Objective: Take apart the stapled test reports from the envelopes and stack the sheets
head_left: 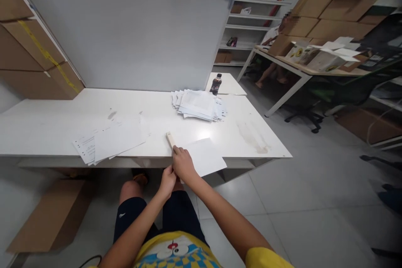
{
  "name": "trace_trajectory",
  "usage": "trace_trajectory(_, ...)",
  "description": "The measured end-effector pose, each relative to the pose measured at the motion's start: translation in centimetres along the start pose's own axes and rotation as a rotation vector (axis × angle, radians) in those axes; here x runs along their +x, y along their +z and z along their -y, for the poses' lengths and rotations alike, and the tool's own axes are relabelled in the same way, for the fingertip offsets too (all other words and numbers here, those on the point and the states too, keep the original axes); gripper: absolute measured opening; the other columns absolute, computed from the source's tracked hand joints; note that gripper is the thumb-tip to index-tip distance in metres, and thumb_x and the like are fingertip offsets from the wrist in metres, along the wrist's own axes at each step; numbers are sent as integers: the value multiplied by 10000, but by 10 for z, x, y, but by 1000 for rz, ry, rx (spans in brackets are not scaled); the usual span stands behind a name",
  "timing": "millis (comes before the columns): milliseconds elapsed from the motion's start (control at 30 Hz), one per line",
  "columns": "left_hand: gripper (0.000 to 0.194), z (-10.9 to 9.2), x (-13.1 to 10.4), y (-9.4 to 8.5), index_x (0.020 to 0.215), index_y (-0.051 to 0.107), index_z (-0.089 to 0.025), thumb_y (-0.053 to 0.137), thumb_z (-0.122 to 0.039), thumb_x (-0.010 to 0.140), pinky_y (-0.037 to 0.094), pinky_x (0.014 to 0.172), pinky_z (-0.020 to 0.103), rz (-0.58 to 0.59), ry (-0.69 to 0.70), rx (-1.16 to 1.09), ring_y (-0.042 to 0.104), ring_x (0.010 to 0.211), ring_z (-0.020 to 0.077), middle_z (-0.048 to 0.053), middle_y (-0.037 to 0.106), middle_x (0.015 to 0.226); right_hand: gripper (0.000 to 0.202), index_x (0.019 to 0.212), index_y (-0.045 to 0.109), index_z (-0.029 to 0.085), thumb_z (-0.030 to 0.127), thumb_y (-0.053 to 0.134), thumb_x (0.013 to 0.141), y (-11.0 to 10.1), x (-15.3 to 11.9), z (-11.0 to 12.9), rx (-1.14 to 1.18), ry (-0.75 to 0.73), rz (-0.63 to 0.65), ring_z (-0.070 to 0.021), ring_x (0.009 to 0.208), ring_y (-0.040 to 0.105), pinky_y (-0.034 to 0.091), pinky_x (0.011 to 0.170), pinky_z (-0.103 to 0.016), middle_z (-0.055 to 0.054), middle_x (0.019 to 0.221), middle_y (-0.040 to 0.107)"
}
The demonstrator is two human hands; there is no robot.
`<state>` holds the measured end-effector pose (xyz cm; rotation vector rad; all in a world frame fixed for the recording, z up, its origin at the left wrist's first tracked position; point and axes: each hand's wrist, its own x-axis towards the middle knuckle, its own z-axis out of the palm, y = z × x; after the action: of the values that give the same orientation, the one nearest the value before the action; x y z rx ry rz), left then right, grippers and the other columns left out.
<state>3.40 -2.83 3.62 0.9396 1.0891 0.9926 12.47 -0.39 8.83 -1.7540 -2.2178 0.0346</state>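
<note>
A narrow cream-coloured tool, perhaps a stapler (170, 139), points away from me over the table's front edge. My right hand (184, 163) is closed around its near part, beside the left edge of a white sheet (205, 157) that overhangs the edge. Just below and to the left, my left hand (168, 181) is closed and touches my right hand; what its fingers pinch is too small and hidden to name. Several sheets, some printed (117, 140), lie on the table to the left. Farther back is a messy stack of papers (199, 104).
A whiteboard (125, 33) stands along the back of the white table (47, 127). A dark drink bottle (215, 84) is behind the paper stack. Cardboard boxes (40, 58) rise at the left. Another person (272, 35) sits by a far desk at the right.
</note>
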Motion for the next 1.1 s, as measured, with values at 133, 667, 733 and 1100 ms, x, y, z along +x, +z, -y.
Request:
trace_trajectory(133,350,-7,-2,-2,649,561,-166,682,-495,647,282,392,210,-7,20,6,379,372,78,-66,449,447,236,937,653,123,50,482,792,-14,9,3,-19,-7,51,-264,909,540,434,772,-383,-157,1011,628)
trace_trajectory(667,306,-51,-74,-71,681,535,-190,698,-447,654,391,538,202,-295,152,-61,501,589,128,-40,534,612,471,1258,507,76,59,428,793,-4,-4,23,180,53,-82,-275,1155,504,458,928,-379,-194,1277,528)
trace_trajectory(733,297,-59,-80,-80,687,555,-186,693,-447,666,384,536,199,-297,194,-53,486,590,125,-36,530,623,452,1244,526,105,62,419,806,-1,-7,18,236,63,-121,-257,1165,514,458,950,-364,-172,1286,537)
trace_trajectory(1100,264,-75,-81,-90,680,609,-178,698,-423,642,349,506,192,-271,261,-117,426,569,116,-27,518,602,454,1214,578,158,50,362,829,-5,-29,0,480,23,-342,-222,1216,504,435,1010,-414,-126,1293,572)
